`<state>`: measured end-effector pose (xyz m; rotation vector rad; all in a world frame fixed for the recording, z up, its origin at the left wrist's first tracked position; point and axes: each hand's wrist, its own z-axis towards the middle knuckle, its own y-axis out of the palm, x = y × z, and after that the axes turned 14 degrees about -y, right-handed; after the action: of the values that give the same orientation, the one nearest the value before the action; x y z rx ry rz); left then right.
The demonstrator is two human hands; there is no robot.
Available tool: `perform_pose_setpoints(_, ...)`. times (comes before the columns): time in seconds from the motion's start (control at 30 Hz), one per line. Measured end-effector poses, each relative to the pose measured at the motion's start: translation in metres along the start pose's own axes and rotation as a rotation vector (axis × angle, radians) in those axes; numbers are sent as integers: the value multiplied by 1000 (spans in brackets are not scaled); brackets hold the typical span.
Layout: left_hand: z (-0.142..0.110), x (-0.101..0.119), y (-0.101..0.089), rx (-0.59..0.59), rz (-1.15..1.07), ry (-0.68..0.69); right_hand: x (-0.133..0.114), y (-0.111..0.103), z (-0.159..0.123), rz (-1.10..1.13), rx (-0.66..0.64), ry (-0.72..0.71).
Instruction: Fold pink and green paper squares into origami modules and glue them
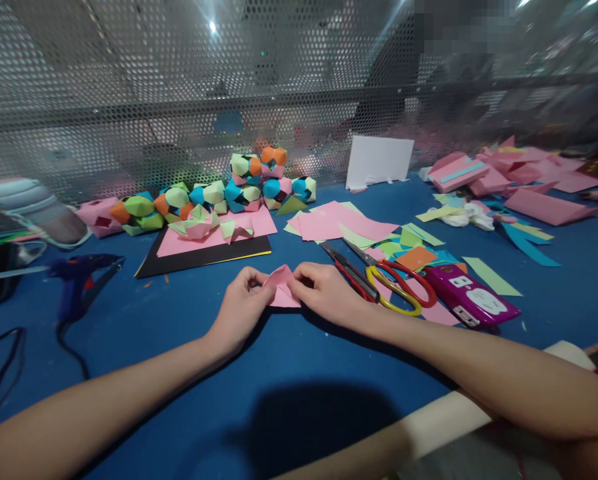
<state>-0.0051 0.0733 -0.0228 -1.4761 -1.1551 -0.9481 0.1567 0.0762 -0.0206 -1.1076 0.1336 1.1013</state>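
- Centrally, above the near half of the blue table (189,407), both hands meet at a small piece of folded pink paper (285,290), which sits between them.
- The left hand (241,300) pinches the paper's left edge, thumb laid along the near side and the index finger bent behind it; its other fingers curl inward.
- The right hand (323,290) grips the right edge between thumb and bent forefinger, its back turned up and its knuckles facing away from the body.
- The left forearm (129,397) slants up from the lower left corner, the right forearm (459,347) from the lower right, so the two converge on the paper.
- Whether the paper's lower edge touches the table cannot be told.
- Just beside the right hand lie a red and black cutter (351,273) and scissors (373,263) with red and yellow handles.
- Well to the left of the left hand stands a blue glue gun (73,287).
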Motion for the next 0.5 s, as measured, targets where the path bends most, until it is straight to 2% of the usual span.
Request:
perform_pose_setpoints(0.13, -1, 1, -1, -66, 2, 68, 0, -1, -1, -16, -36, -44)
perform_pose_setpoints(0.27, -1, 1, -4, -94, 103, 114, -1, -1, -2, -46, -81, -91)
perform_pose_setpoints(0.5, -1, -1, -5, -43, 154, 176, -3, -2, -2, -13, -94, -88)
